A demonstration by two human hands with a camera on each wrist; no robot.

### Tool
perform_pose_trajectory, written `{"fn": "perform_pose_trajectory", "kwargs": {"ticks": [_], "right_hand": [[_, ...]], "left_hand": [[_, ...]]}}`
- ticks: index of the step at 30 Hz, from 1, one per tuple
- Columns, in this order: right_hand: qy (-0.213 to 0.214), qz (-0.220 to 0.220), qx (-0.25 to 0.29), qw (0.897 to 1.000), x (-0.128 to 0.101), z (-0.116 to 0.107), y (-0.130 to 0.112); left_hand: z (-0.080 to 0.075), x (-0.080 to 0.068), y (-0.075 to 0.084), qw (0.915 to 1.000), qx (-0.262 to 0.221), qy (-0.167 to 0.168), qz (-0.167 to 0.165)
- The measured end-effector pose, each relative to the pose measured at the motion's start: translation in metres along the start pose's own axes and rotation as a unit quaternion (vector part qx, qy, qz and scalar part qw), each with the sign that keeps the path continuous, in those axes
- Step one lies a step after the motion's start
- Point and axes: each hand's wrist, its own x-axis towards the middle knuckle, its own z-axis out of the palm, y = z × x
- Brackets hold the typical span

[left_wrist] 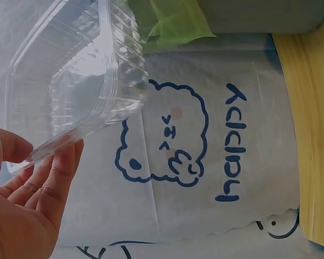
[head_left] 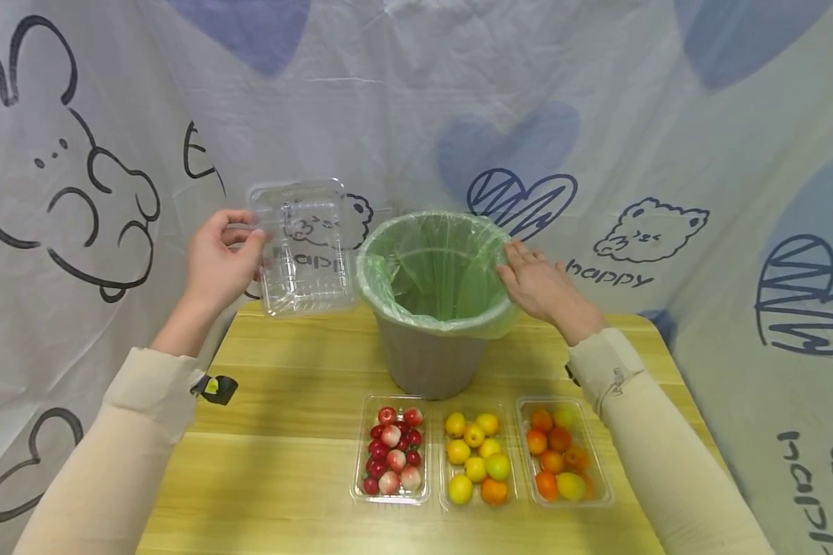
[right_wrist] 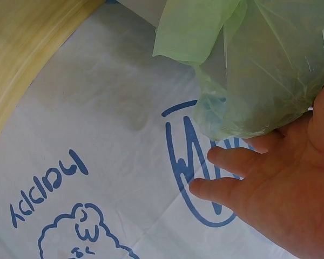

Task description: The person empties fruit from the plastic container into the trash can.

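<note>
My left hand [head_left: 224, 258] pinches the edge of a clear plastic container [head_left: 312, 293], held up left of the bin. In the left wrist view the thumb and fingers [left_wrist: 56, 178] lie on either side of its edge. No fruit shows inside it. The grey bin [head_left: 430, 358] stands on the table, lined with a green plastic bag [head_left: 451, 270] folded over its rim. On the bin's right rim rests my right hand [head_left: 537, 285]. The right wrist view shows its fingers [right_wrist: 227, 189] extended beside the bag, not curled round it.
In front of the bin stand three clear containers: one of red and pink fruit [head_left: 396, 460], one of mostly yellow fruit [head_left: 475, 468], one of orange and yellow-green fruit [head_left: 559, 439]. The wooden table [head_left: 278, 432] meets a printed cloth [head_left: 403, 100] behind.
</note>
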Motion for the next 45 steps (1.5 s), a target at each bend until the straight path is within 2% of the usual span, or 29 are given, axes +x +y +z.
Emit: {"fn": "perform_pose_trajectory", "kwargs": {"ticks": [6,14,19,26,41,45], "right_hand": [[0.004,0.001,0.002,1.000,-0.001,0.001,0.001],[0.009,0.001,0.004,1.000,0.000,0.002,0.002],[0.006,0.002,0.002,1.000,-0.001,0.001,0.001],[0.003,0.001,0.001,1.000,-0.002,-0.001,0.000],[0.025,-0.005,0.003,1.000,-0.001,0.004,0.001],[0.024,-0.003,0.002,1.000,0.000,0.004,0.002]], "left_hand": [[-0.006,-0.011,-0.014,0.9989,0.023,-0.034,-0.021],[-0.010,-0.033,-0.047,0.9955,0.044,-0.074,-0.039],[-0.013,-0.050,-0.066,0.9905,0.062,-0.109,-0.057],[-0.017,-0.068,-0.084,0.9837,0.070,-0.150,-0.070],[-0.003,-0.095,-0.136,0.9666,0.060,-0.211,-0.133],[0.000,-0.105,-0.150,0.9573,0.078,-0.235,-0.149]]}}
